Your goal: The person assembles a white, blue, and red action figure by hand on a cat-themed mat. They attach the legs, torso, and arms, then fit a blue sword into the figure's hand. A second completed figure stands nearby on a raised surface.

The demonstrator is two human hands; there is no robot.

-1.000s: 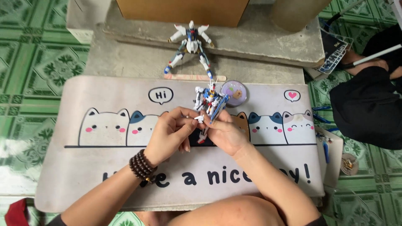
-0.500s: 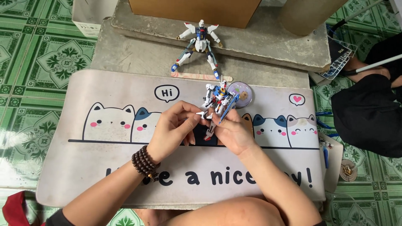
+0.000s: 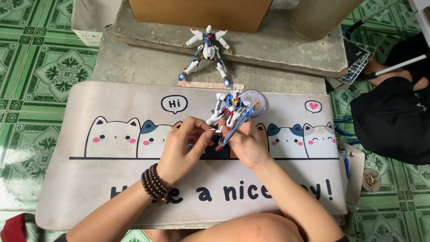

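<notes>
Both hands [image 3: 215, 143] clasp a robot figure [image 3: 230, 112], hiding its legs.

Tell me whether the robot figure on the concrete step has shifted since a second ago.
No. The standing robot figure keeps its place on the concrete step below the cardboard box; only the camera view drifted. Both hands work on the other figure.

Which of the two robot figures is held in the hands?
The nearer robot figure, gripped by both hands above the cat mat; the other figure lies untouched on the concrete slab.
</notes>
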